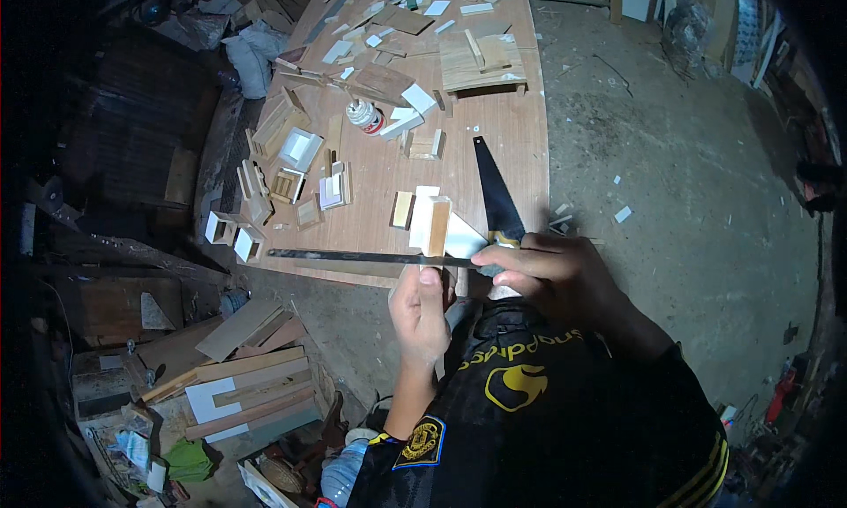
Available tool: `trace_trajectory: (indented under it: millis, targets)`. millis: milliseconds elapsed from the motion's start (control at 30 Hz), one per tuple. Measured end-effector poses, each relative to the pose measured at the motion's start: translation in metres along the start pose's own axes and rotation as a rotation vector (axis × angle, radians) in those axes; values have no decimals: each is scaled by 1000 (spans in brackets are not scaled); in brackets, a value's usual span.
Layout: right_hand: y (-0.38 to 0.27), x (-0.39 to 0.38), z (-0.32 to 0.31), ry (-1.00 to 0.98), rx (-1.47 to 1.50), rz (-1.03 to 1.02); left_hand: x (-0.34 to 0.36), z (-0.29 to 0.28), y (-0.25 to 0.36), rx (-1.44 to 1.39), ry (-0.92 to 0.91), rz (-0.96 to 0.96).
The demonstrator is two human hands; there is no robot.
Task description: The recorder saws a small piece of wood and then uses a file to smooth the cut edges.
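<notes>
Near the front edge of the workbench (520,160), my left hand (418,310) is closed on a small wooden block (438,226), thumb pressed at its lower end. My right hand (551,270) grips one end of a long, thin, dark file (344,257). The file lies crosswise over the block's lower end, just above my left thumb, and reaches out to the left. A handsaw (498,190) with a black blade rests on the bench beyond my right hand, its handle partly hidden. White flat offcuts (465,237) lie beside the block.
A glue bottle (365,116) stands mid-bench. Small wooden boxes (300,149) and frames crowd the left side. A low wooden stand (483,63) sits farther back among scattered offcuts. Boards (251,393) are stacked at lower left; concrete floor (635,138) lies to the right.
</notes>
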State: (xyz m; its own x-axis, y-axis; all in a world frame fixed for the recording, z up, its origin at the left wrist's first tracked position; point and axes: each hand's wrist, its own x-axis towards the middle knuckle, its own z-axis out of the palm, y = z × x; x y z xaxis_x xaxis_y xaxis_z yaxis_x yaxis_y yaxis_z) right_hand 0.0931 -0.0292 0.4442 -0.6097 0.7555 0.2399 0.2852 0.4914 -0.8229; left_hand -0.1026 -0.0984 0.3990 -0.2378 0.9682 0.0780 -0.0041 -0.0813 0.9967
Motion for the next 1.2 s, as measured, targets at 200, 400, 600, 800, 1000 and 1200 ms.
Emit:
trace_trajectory:
  millis: [200,400,600,800,1000,1200]
  targets:
    - [18,-5,11,15,22,16,4,2,-15,127,11,19]
    - [12,-7,12,-35,-180,7,5,4,-9,271,21,-34]
    - [4,-2,8,-88,-380,-89,5,-3,-3,344,31,-97]
    - [-2,7,13,-63,-454,-233,2,-9,4,572,107,99]
    - [-6,13,21,-106,-415,-255,1,-17,4,644,188,183]
    - [-4,5,14,-241,-467,-199,-12,-13,-8,411,180,53]
